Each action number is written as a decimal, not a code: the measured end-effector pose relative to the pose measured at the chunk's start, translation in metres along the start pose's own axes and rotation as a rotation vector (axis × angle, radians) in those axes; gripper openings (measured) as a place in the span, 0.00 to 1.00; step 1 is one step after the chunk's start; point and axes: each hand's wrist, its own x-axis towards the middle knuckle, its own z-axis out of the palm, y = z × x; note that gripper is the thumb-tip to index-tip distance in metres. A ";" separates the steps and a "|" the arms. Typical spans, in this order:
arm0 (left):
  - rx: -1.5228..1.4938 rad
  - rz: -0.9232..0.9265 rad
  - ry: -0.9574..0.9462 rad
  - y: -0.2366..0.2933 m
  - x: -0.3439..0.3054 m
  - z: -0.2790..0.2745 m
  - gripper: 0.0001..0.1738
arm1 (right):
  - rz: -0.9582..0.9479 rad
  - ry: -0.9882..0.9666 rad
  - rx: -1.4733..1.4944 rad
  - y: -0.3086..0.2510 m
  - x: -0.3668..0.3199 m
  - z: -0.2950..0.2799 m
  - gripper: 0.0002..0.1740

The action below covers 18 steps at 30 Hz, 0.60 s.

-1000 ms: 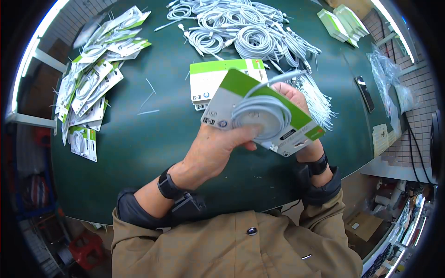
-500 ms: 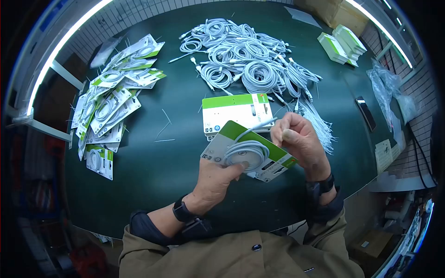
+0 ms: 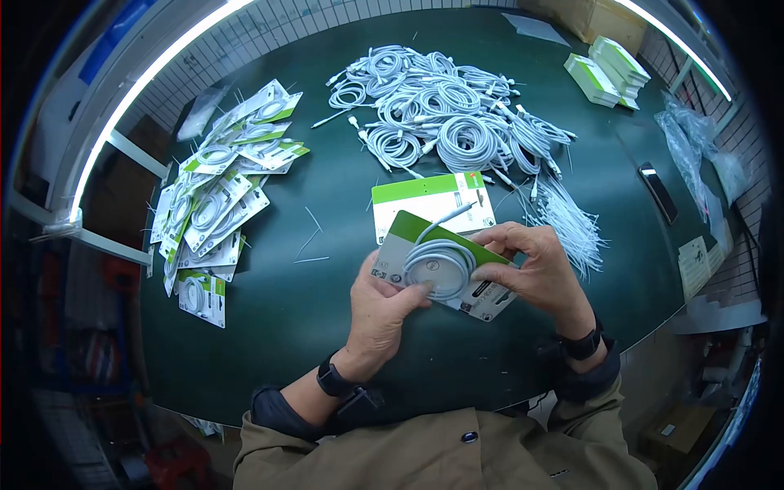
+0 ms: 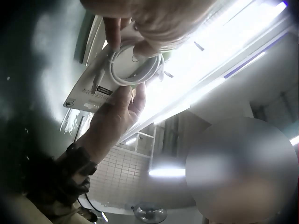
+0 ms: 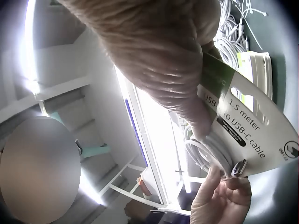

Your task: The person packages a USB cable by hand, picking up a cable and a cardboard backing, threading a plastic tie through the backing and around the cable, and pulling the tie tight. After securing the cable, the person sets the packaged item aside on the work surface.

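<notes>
A white and green packaging card (image 3: 394, 248) carries a coiled white USB-C cable (image 3: 467, 263) on its face, tilted above the table. My left hand (image 3: 377, 314) holds the card's lower left, thumb pressed at the coil's lower edge and fingers behind. On the other side, my right hand (image 3: 543, 269) pinches the card and coil, its thumb at the coil's right side. One cable end (image 3: 457, 212) sticks up past the card's top edge. In the right wrist view, a metal USB-C plug (image 5: 240, 167) shows beside the left fingertips. Behind lies a stack of cards (image 3: 396, 194).
Coiled white cables (image 3: 441, 106) are heaped at the back middle, with white cable ties (image 3: 567, 229) fanned out at their right. Carded cables (image 3: 216, 204) pile up on the left. Card stacks (image 3: 608, 73), a phone (image 3: 658, 193) and plastic bags (image 3: 694, 155) lie to the right.
The right hand went from behind the card to off it, fingertips together near the cable end, and now grips the card's right side. The left hand keeps its hold. The head view shifted.
</notes>
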 end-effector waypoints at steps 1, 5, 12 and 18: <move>0.068 0.123 0.015 0.002 0.000 -0.002 0.38 | -0.002 0.000 -0.003 0.002 0.001 -0.001 0.21; 0.808 0.646 0.000 0.030 0.000 -0.015 0.47 | -0.085 0.050 -0.019 0.010 0.001 0.005 0.21; 1.536 0.760 -0.208 0.055 0.010 0.008 0.40 | -0.127 0.059 -0.036 0.016 -0.001 0.011 0.14; 1.568 0.790 -0.368 0.036 0.018 0.018 0.30 | -0.132 0.122 -0.066 0.009 0.000 0.016 0.17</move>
